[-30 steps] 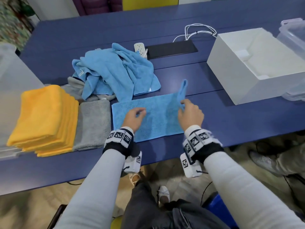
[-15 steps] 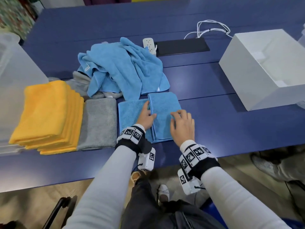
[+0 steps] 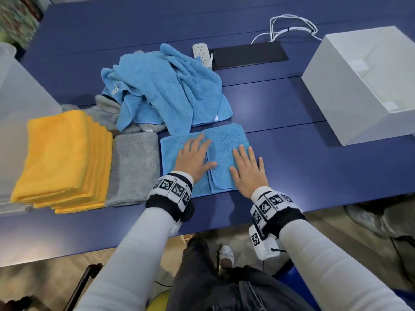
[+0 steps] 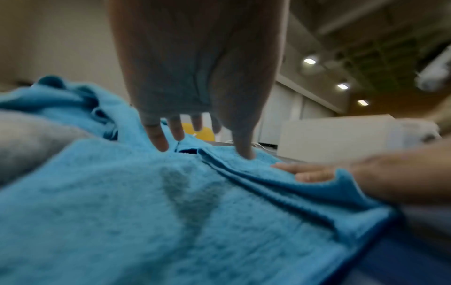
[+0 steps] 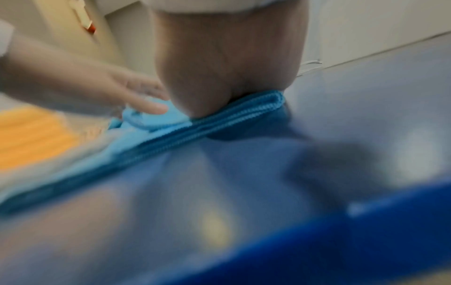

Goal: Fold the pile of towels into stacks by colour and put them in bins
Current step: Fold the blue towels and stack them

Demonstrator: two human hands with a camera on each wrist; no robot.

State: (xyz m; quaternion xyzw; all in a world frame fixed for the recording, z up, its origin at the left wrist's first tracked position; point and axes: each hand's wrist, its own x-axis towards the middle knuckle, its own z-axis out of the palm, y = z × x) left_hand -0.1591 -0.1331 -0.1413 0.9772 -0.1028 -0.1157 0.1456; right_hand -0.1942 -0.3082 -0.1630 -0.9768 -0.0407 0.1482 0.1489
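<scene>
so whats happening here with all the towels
A person is folding towels on a blue table. Both the left hand and right hand press flat on a half-folded blue towel. Folded yellow towels and a grey one sit alongside; unfolded blue towels wait behind. The white bin looks empty.

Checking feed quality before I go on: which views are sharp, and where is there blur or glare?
Head view: mostly sharp, both hands flat on the blue towel, wide-angle bending at the edges, soft sheen on the table. Left wrist view: left hand dim, backlit by ceiling lights. Right wrist view: heavily blurred, only the towel's folded edge near the right hand is crisp.
</scene>
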